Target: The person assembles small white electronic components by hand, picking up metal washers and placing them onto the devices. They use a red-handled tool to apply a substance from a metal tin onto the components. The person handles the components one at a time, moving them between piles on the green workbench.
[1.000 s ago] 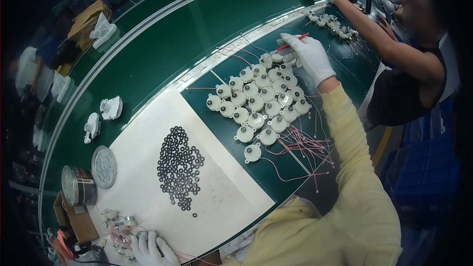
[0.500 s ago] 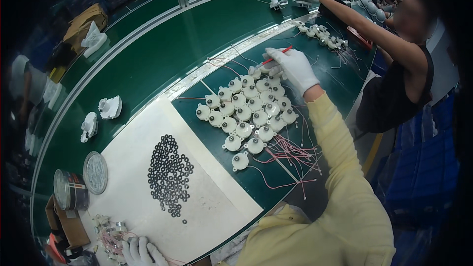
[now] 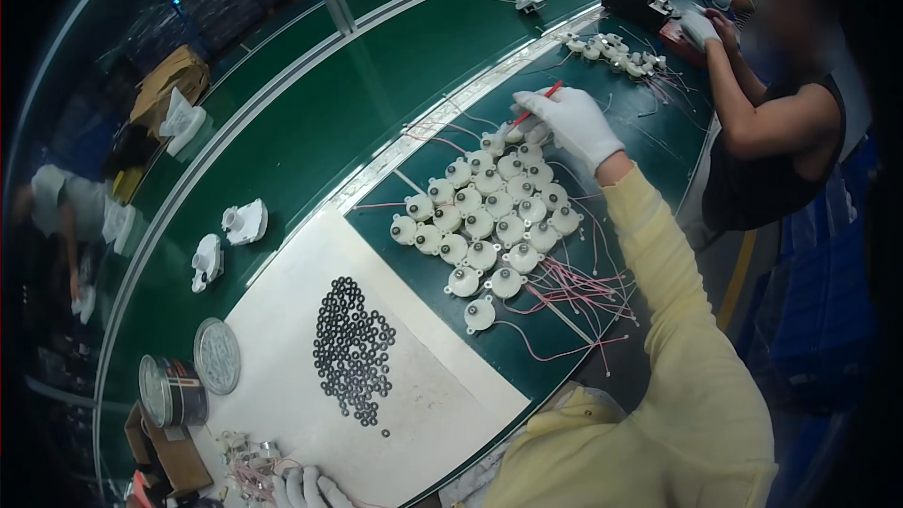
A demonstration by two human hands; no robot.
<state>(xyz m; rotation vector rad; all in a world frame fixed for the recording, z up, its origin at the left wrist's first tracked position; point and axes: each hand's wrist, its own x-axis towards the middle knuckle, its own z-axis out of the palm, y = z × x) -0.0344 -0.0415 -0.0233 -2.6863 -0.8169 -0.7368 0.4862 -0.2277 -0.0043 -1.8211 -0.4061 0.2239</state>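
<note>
My white-gloved right hand (image 3: 572,124) is pinched round a thin red pen-like stick (image 3: 538,103). Its lower end points at the far end of a cluster of round white motors (image 3: 480,222), each with a dark piece at its centre. Pink and white wires (image 3: 588,287) trail from them. At the lower edge my gloved left hand (image 3: 308,487) lies with fingers extended, partly cut off by the frame. It is beside a heap of small metal and white parts with pink wires (image 3: 252,466); I see nothing gripped in it.
Many small black rings (image 3: 353,353) lie on a white sheet (image 3: 442,395). An open tin (image 3: 174,393), its lid (image 3: 217,357) and a cardboard box (image 3: 174,456) stand left. White housings (image 3: 245,222) sit on the green conveyor (image 3: 310,146). A co-worker (image 3: 785,141) is at right.
The whole view has shifted slightly. My right hand stays at the cluster's far end with the red stick. The co-worker's reaching arm has drawn back from the conveyor.
</note>
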